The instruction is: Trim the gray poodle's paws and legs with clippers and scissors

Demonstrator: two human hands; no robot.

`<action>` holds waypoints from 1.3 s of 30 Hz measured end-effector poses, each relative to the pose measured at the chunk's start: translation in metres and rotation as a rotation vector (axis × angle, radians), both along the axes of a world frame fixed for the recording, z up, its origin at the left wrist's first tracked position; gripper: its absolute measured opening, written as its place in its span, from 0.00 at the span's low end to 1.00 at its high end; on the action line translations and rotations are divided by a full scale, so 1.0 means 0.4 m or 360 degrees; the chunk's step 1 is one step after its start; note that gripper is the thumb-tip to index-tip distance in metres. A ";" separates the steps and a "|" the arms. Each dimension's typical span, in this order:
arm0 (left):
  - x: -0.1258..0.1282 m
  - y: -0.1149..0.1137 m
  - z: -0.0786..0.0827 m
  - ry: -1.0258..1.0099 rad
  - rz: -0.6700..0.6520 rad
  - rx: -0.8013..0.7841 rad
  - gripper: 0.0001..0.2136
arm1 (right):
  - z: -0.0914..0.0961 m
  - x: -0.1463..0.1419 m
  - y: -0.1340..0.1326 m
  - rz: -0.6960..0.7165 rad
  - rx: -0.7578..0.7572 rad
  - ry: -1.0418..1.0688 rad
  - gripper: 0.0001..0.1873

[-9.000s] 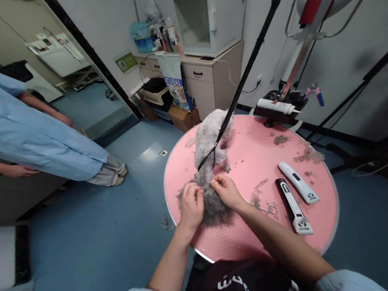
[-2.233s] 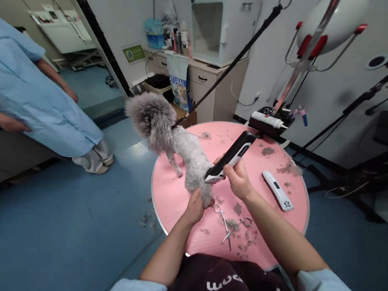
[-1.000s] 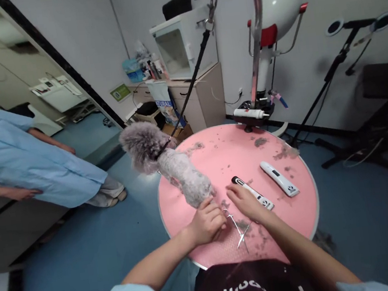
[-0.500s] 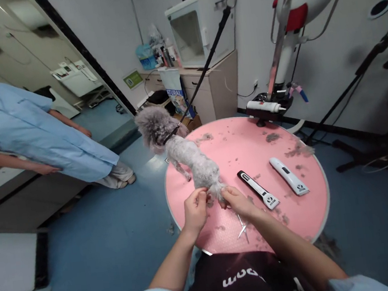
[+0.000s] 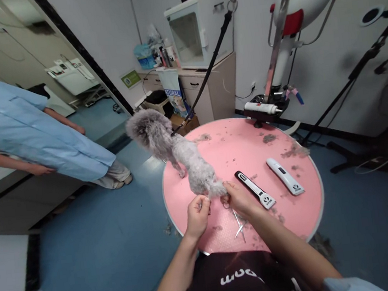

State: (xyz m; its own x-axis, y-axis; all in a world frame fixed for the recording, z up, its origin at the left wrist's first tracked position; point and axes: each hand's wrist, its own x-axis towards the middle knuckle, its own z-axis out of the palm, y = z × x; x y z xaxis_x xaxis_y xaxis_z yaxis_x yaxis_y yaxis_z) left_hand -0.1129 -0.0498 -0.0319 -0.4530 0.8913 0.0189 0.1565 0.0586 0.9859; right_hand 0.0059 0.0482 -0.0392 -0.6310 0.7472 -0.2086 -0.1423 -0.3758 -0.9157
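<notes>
A grey curly-haired dog [image 5: 194, 164] with a closely clipped body and a fluffy head stands on a round pink grooming table [image 5: 239, 144], its rear toward me. My right hand [image 5: 238, 200] is closed on the end of the dog's fluffy tail [image 5: 215, 189]. Just left of it, against the dog's rear, my left hand [image 5: 198, 214] is pinched; what lies between its fingers is too small to make out. Scissors [image 5: 239, 228] lie below my right hand. To the right lie a black-and-white hair clipper [image 5: 255, 189] and a white hair clipper [image 5: 284, 176].
A black leash [image 5: 210, 65] runs from the dog up to a metal ring. Clumps of cut hair [image 5: 293, 151] are scattered over the table. A white tube [image 5: 262, 108] rests on a holder at the far edge. A person in a blue coat [image 5: 36, 127] stands at left.
The dog's head has turned and shifted left, and its rear has moved slightly left. My left hand has dropped a little, while my right hand stays at the tail.
</notes>
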 end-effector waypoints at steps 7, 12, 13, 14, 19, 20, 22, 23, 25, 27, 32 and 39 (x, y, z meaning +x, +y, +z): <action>-0.006 0.000 0.013 -0.0017 0.0025 0.0027 0.15 | 0.022 -0.013 -0.008 0.0001 0.0102 -0.0126 0.20; -0.026 0.028 0.030 0.0355 0.0195 0.0133 0.11 | 0.008 0.081 0.028 -0.0200 0.0825 -0.0677 0.11; -0.030 0.033 0.032 0.0419 0.0236 0.0160 0.11 | 0.005 0.106 0.039 -0.0303 0.1034 -0.0879 0.11; -0.033 0.037 0.034 0.0465 0.0272 0.0186 0.11 | 0.005 0.129 0.049 -0.0398 0.1193 -0.1055 0.11; -0.026 0.046 0.037 0.0437 0.0329 0.0230 0.10 | 0.043 0.153 0.027 -0.0248 0.1102 -0.1054 0.12; -0.022 0.046 0.038 0.0426 0.0323 0.0234 0.11 | 0.057 0.133 0.008 -0.0133 0.0992 -0.0918 0.16; -0.015 0.044 0.041 0.0423 0.0298 0.0248 0.11 | 0.084 0.076 -0.030 0.0015 0.0791 -0.0645 0.17; -0.013 0.043 0.044 0.0433 0.0280 0.0255 0.11 | 0.095 0.043 -0.045 -0.0016 0.0708 -0.0563 0.17; -0.013 0.038 0.049 0.0471 0.0249 0.0257 0.10 | 0.109 -0.021 -0.062 -0.0054 0.0449 -0.0359 0.15; -0.018 0.031 0.054 0.0516 0.0222 0.0235 0.10 | 0.111 -0.071 -0.063 -0.0089 0.0226 -0.0222 0.15; -0.050 0.023 0.062 0.0501 0.0286 0.0198 0.09 | 0.093 -0.119 -0.047 -0.0115 0.0041 -0.0138 0.12; -0.074 0.053 0.081 0.0179 0.0203 -0.0005 0.09 | 0.096 -0.109 -0.035 -0.0150 0.0086 -0.0198 0.11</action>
State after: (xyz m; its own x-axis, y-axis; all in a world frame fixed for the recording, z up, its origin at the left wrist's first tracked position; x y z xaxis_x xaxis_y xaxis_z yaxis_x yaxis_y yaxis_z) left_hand -0.1424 -0.0288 0.0005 -0.5577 0.8268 0.0729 0.2567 0.0883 0.9624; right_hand -0.0378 0.0342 -0.0009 -0.5296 0.8140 -0.2385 -0.0590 -0.3159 -0.9470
